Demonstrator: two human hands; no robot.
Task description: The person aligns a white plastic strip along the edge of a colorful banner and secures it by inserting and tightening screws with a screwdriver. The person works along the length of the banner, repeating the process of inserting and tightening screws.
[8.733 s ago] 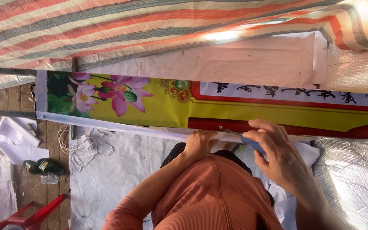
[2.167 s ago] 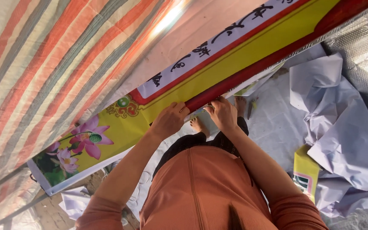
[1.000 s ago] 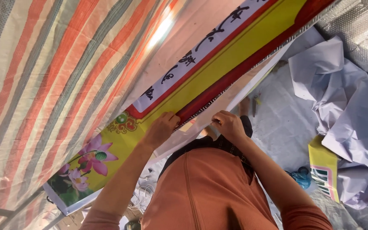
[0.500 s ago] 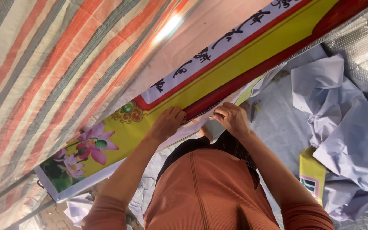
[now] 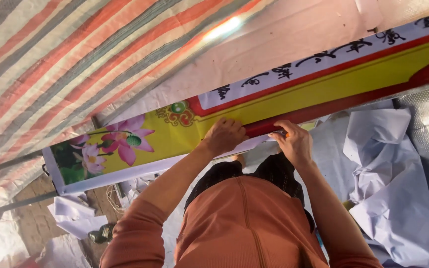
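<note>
A long printed banner [image 5: 323, 87] runs across the view, yellow with a red band, a white strip of black script and pink lotus flowers [image 5: 120, 141] at its left end. My left hand [image 5: 223, 135] presses down on the banner's lower edge with curled fingers. My right hand [image 5: 294, 143] pinches the same red edge a little to the right. Something small and orange shows at its fingertips; I cannot tell what it is. Both arms are in orange sleeves.
A striped red, grey and white tarp [image 5: 65, 59] hangs behind the banner. Crumpled white paper sheets [image 5: 388, 173] lie at the right, and more scraps [image 5: 73, 218] at the lower left beside a metal pole [image 5: 11, 206]. Dark patterned trousers [image 5: 274, 171] sit below my hands.
The view has swung, so the banner lies less steeply tilted. Both hands stay on its lower edge, now slightly further apart.
</note>
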